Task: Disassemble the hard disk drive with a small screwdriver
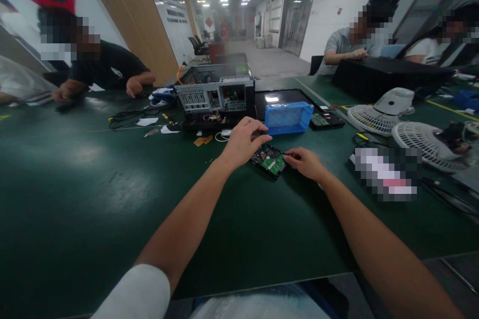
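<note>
A hard drive (273, 163) lies on the green table with its circuit-board side up, green board and black metal showing. My right hand (305, 162) pinches the drive's right edge between thumb and fingers. Over the drive's far left corner hovers my left hand (243, 142), its thumb and forefinger a little apart and nothing visible between them. Just beyond both hands stands a blue plastic bin (288, 118), tipped so its opening faces me.
An opened computer case (217, 94) stands behind the hands. Right of it lie a dark flat panel (280, 97) and another circuit board (322, 119). White fan parts (377, 114) sit farther right; cables (129, 117) lie left. Several people sit around the table.
</note>
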The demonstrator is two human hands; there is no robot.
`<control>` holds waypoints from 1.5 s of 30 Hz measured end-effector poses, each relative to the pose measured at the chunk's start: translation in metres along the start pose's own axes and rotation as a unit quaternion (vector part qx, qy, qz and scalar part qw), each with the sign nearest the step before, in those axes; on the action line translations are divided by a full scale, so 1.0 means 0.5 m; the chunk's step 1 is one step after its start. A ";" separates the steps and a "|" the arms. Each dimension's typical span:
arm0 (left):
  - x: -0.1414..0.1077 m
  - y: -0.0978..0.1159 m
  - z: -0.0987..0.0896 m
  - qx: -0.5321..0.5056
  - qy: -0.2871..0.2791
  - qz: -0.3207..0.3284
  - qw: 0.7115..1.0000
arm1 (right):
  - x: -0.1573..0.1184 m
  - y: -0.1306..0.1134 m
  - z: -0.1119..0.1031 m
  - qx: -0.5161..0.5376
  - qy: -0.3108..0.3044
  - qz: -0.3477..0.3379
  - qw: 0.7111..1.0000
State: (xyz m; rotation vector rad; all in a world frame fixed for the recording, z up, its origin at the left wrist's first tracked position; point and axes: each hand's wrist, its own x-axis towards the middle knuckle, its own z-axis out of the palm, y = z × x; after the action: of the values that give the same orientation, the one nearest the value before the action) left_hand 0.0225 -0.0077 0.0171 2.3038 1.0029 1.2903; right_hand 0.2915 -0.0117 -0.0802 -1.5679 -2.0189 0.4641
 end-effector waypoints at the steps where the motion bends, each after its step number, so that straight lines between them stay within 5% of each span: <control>1: 0.000 0.000 0.002 -0.003 0.005 -0.001 1.000 | 0.000 0.000 0.000 -0.001 0.001 -0.001 1.000; 8: 0.000 -0.006 0.010 -0.007 0.010 0.033 0.999 | -0.001 -0.006 -0.003 0.003 -0.009 0.006 1.000; 26: -0.009 -0.001 0.041 -0.061 0.033 -0.016 0.997 | -0.002 -0.011 -0.003 -0.013 0.001 0.005 1.000; 45: -0.001 0.016 0.005 0.072 0.024 0.036 0.997 | -0.004 -0.017 -0.007 -0.014 0.014 -0.009 1.000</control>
State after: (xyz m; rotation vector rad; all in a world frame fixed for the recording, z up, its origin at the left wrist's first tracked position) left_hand 0.0279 -0.0136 0.0200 2.4465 1.0697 1.3481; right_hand 0.2873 -0.0162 -0.0730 -1.5623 -2.0255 0.4066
